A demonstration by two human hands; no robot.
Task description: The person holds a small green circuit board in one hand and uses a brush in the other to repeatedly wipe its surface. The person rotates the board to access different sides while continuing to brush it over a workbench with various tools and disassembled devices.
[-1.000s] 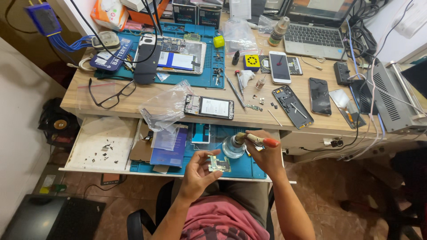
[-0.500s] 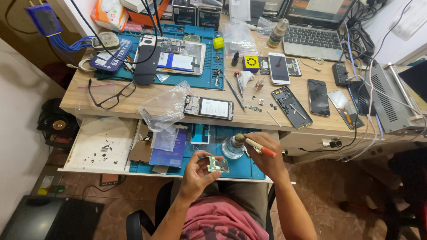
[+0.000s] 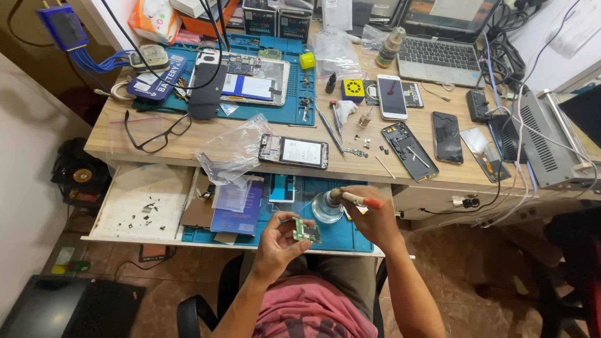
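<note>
My left hand [image 3: 280, 244] pinches a small green circuit board [image 3: 307, 231] and holds it just above the blue mat [image 3: 282, 241] in the pulled-out drawer. My right hand [image 3: 370, 216] grips a small brush with a pale and orange handle [image 3: 357, 199]. Its bristle end dips into a round clear glass dish [image 3: 327, 207] that stands on the mat right next to the board. Both forearms reach up from my lap.
On the wooden desk [image 3: 188, 134] lie an opened phone [image 3: 294, 151], a phone frame [image 3: 410, 151], other phones [image 3: 392, 96], tweezers, small screws, plastic bags [image 3: 233, 150], glasses [image 3: 153, 133], a laptop [image 3: 441, 44] and a grey unit [image 3: 551, 144] with cables.
The brush tip has gone down into the glass dish. My left hand has shifted slightly with the board.
</note>
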